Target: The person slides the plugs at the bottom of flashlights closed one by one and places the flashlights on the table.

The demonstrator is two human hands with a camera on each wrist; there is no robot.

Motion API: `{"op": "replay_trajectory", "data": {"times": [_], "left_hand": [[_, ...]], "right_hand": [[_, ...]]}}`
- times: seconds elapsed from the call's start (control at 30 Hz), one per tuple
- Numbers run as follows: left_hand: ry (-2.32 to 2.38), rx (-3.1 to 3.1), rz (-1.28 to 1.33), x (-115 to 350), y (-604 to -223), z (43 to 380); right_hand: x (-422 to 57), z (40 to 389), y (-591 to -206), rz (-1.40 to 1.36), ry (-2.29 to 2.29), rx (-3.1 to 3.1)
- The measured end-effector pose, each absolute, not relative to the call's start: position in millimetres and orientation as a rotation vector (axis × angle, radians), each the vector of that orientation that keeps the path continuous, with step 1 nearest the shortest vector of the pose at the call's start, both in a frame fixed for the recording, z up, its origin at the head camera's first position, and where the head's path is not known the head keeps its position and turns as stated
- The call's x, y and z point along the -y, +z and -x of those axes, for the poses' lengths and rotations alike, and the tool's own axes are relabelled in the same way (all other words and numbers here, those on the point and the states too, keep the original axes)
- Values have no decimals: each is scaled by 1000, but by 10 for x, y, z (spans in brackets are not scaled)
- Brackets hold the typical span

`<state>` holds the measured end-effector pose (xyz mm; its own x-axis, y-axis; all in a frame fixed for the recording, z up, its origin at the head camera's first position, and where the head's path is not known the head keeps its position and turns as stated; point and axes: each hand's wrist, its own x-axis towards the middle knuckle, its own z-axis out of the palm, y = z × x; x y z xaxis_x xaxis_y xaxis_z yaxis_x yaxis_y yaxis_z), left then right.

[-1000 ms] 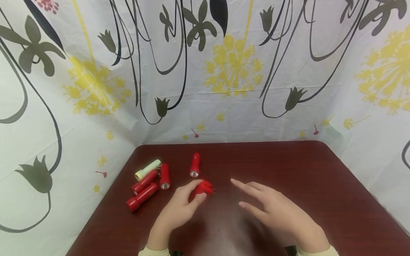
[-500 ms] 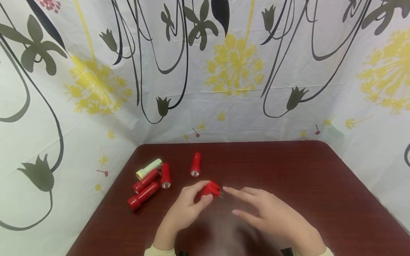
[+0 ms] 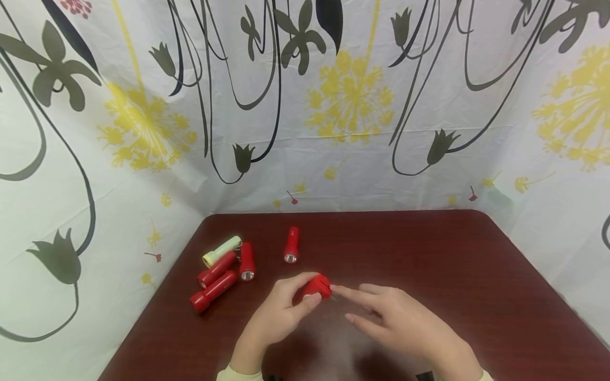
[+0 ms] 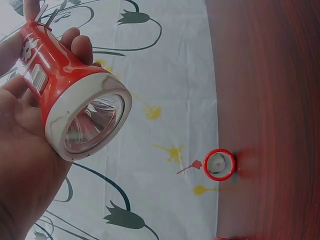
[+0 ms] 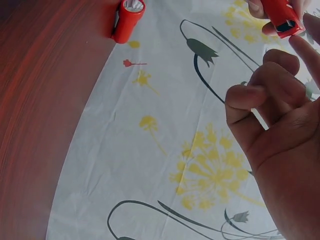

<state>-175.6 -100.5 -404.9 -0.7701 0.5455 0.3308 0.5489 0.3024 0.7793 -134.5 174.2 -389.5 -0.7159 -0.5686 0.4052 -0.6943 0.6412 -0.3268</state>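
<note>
My left hand grips a red flashlight above the table. The flashlight has a white ring round its clear lens and a pale switch on its side. Thin metal prongs show at its tail, which points toward my right hand. That hand's extended index finger reaches the tail end, fingertip right at it. The remaining fingers of the right hand bend loosely in the right wrist view, with nothing between them.
Another red flashlight lies beyond my left hand. To the left are several more: a pale green flashlight beside red flashlights. The dark red table meets a flower-patterned cloth at its back and sides.
My left hand has carried the flashlight a little to the right. My right hand has come left, bringing its index fingertip to the tail. The flashlights on the table have stayed put.
</note>
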Motion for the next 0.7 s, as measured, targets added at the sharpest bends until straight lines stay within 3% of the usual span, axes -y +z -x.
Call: {"op": "replay_trajectory", "data": {"times": [0.7], "left_hand": [[-1505,2412,1099,956,-4050,1715]], "right_hand": [[-1736,1348,-3925,-1067,749,2528]]}}
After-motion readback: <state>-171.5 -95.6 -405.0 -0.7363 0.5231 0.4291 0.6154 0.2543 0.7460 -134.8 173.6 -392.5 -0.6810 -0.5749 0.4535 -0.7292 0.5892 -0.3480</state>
